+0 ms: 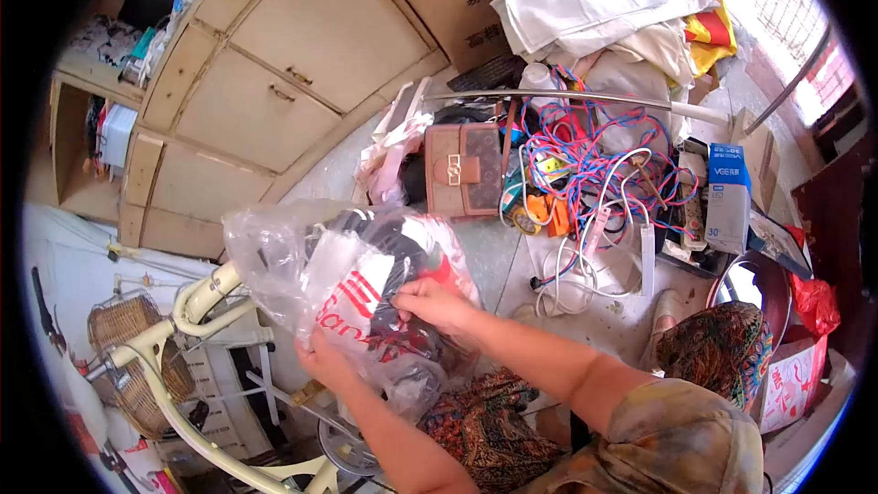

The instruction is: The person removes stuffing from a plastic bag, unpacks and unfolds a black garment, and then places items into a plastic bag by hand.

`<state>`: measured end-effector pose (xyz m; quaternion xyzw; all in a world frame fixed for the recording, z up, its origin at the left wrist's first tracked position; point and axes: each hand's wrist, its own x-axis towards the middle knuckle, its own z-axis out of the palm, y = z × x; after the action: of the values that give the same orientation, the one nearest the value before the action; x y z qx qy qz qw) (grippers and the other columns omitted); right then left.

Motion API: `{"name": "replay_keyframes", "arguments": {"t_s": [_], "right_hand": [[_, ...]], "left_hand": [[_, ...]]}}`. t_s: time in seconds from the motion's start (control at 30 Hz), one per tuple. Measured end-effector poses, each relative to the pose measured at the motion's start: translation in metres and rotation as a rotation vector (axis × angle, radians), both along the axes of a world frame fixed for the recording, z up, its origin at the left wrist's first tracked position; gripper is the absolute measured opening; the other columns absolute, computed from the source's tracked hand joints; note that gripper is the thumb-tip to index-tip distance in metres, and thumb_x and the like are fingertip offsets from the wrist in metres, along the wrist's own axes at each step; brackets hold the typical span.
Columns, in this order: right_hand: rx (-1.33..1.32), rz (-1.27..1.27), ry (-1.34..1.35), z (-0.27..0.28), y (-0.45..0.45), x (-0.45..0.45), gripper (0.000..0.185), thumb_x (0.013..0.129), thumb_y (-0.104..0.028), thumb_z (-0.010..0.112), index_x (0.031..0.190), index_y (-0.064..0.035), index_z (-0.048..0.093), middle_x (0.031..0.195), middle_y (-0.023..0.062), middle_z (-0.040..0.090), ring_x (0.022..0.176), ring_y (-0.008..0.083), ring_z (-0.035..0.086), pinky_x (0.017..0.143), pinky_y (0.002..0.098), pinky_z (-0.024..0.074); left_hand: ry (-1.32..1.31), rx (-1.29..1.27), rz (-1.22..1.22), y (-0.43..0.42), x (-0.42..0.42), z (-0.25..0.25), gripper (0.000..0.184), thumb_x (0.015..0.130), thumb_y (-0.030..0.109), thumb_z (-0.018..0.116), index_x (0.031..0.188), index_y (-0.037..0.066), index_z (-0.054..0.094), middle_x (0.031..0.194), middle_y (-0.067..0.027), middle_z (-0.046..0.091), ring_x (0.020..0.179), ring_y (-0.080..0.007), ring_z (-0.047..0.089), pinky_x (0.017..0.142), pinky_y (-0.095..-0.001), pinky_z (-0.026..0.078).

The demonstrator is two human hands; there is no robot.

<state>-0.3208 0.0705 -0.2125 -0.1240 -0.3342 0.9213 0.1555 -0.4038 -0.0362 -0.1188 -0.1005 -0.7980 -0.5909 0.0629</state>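
Note:
A large clear plastic bag (265, 242) with dark and red contents bulges in front of me, left of the middle. White plastic with red lettering (352, 297) shows at its near side. My left hand (326, 361) is closed on the bag's lower left edge. Just right of the lettering, my right hand (430, 304) pinches the bag's plastic, its fingers pressed together. The bag's lower part hangs close to my patterned clothing.
A brown handbag (457, 171) lies beyond the bag, beside tangled red and blue wires (604, 155). A cream bicycle frame (174, 375) stands at lower left. Wooden cabinets (229, 101), a cardboard box (439, 0) and a blue-white box (729, 197) are around.

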Motion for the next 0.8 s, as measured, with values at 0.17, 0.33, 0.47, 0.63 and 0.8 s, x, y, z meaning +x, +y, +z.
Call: {"name": "replay_keyframes", "arguments": {"t_s": [0.17,0.33,0.47,0.63,0.8], "right_hand": [[0.175,-0.005,-0.125,-0.008,-0.007,-0.013,0.020,0.073,-0.013,0.052,0.057,-0.0007,0.054,0.052,0.0015,0.051,0.047,0.0068,0.044,0.044,0.0230,0.0346],[0.137,0.042,0.027,0.025,-0.014,-0.019,0.022,0.074,-0.010,0.051,0.054,-0.0017,0.050,0.050,-0.0009,0.047,0.046,0.0054,0.041,0.042,0.0229,0.0307],[0.954,-0.151,-0.172,-0.046,-0.024,-0.042,0.025,0.073,-0.023,0.052,0.064,-0.0002,0.056,0.057,0.0134,0.056,0.051,0.0238,0.053,0.050,0.0339,0.0418],[1.128,0.353,-0.453,-0.115,-0.005,-0.004,0.035,0.074,-0.032,0.046,0.079,-0.0006,0.060,0.079,0.0200,0.058,0.073,0.0329,0.057,0.069,0.0390,0.0449],[0.887,0.191,-0.583,-0.061,0.078,0.002,0.030,0.076,-0.029,0.049,0.076,-0.0024,0.062,0.066,0.0121,0.061,0.066,0.0247,0.060,0.064,0.0330,0.0466]], "left_hand": [[-0.057,-0.006,0.184,0.002,0.006,0.008,0.029,0.074,0.012,0.048,0.097,-0.006,0.050,0.086,-0.0112,0.055,0.071,-0.0180,0.053,0.063,-0.0286,0.045],[0.018,0.185,0.251,-0.030,-0.013,0.000,0.030,0.073,0.013,0.049,0.096,-0.006,0.051,0.084,-0.0112,0.055,0.066,-0.0180,0.053,0.055,-0.0285,0.045],[0.077,-0.863,0.094,-0.041,-0.032,-0.072,0.044,0.076,0.032,0.051,0.095,-0.007,0.055,0.090,-0.0198,0.058,0.079,-0.0326,0.056,0.073,-0.0396,0.044],[0.001,-1.198,-0.182,-0.037,-0.027,-0.158,0.038,0.071,0.031,0.052,0.102,0.010,0.056,0.105,-0.0168,0.053,0.098,-0.0345,0.049,0.084,-0.0402,0.038],[-0.016,-1.180,-0.380,-0.049,-0.036,-0.145,0.042,0.070,0.031,0.055,0.108,0.013,0.052,0.105,-0.0128,0.054,0.099,-0.0304,0.049,0.085,-0.0389,0.038]]}}
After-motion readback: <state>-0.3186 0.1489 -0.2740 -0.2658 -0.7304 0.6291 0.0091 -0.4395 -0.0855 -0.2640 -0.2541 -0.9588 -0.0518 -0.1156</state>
